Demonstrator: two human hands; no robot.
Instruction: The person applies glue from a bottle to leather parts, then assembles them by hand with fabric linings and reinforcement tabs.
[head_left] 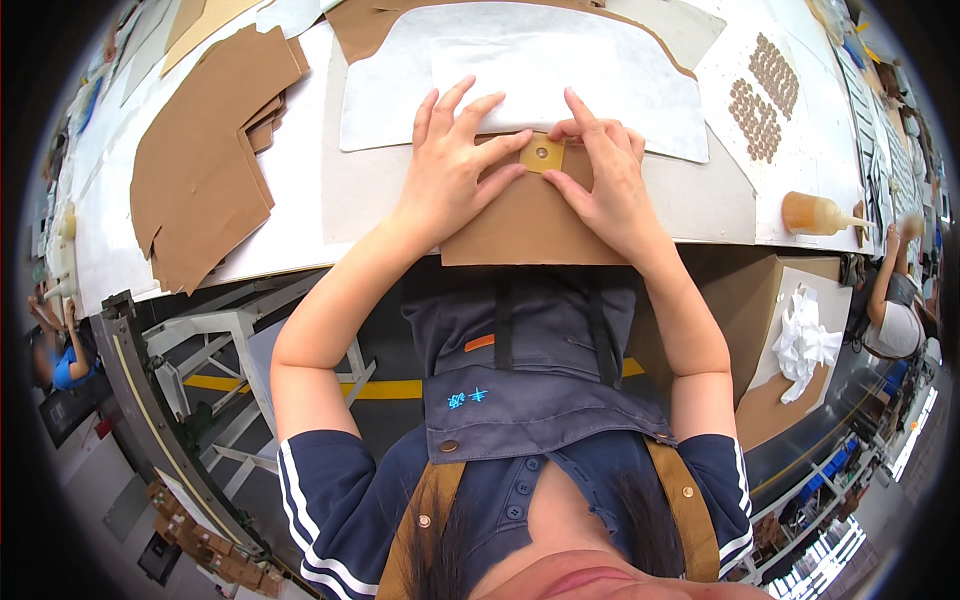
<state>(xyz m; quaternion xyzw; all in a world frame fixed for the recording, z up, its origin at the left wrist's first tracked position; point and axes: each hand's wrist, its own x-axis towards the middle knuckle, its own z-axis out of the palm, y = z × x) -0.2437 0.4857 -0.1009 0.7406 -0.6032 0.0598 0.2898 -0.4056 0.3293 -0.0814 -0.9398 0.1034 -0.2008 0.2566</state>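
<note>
A small yellow square plate (553, 164) with a round metallic spot at its centre lies on a brown leather-like panel (540, 225). My left hand (452, 160) grips the plate's left side with thumb and index finger, its other fingers raised and spread. My right hand (608, 170) has its thumb at the lower right corner and its index and middle fingertips by the upper right corner. The panel's near edge overhangs the table front. Whether the plate is fixed to the panel, I cannot tell.
Behind my hands lies a large white sheet piece (390, 90). Stacked brown panels (200, 150) sit at left. Several small round brown pieces (755, 118) lie at right, near an amber squeeze bottle (808, 214). A cardboard box (700, 300) with crumpled white paper (808, 340) stands below right.
</note>
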